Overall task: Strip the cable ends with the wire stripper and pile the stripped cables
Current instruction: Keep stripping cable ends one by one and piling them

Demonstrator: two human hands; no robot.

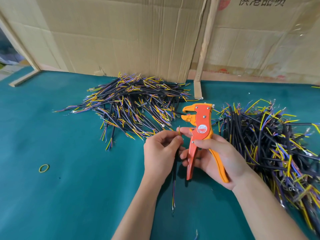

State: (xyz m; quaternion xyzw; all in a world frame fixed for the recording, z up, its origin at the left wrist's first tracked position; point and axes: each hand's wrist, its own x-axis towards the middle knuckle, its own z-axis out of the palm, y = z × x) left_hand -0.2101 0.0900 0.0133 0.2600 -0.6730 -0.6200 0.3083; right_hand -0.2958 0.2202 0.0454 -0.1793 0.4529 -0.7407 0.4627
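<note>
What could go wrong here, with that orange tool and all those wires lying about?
Three things, perhaps. The left hand pinches the cable close to its thin tips, near the wire stripper held in the right hand; a finger might get nipped. The thin cores could be cut rather than stripped. And with a far pile and a right pile looking alike, the finished cable could land in the wrong one.

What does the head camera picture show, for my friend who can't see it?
A person's right hand holds an orange wire stripper upright while the left hand pinches a thin black cable beside it. On the green table lie two piles of black cables with colourful ends, one behind the hands and one at the right.
</note>
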